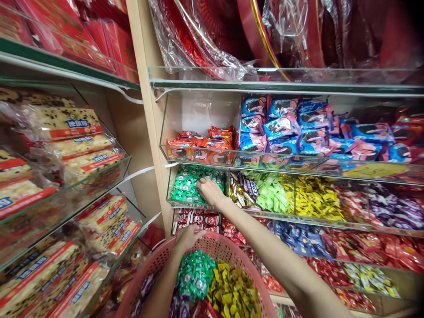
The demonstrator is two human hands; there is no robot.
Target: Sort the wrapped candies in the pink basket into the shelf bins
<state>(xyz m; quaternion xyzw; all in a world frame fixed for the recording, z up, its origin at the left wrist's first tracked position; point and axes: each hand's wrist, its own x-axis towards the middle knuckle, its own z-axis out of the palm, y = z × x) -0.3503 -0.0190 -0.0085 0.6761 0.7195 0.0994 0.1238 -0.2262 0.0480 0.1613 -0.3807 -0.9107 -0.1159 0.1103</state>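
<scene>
My right hand (pixel 210 192) reaches palm down into a clear shelf bin of green-wrapped candies (pixel 187 183). Its fingers are bent a little, with the tips against the candies, and I see nothing held in them. At the far rim of a pink plastic basket (pixel 232 243), my left hand (pixel 188 238) is closed over the edge. Inside the basket are more green-wrapped candies (pixel 195 274) and yellow-wrapped candies (pixel 233 289). Purple and red wrappers partly show beneath my left forearm and at the bottom.
Glass-fronted shelves hold blue-and-pink packets (pixel 281 123), red packets (pixel 200 145), light green candies (pixel 273 192) and yellow candies (pixel 318 196). A wooden upright (pixel 145 110) divides them from wrapped pastry bars (pixel 77 123) at left. Plastic-wrapped red items (pixel 212 35) overhang the top shelf.
</scene>
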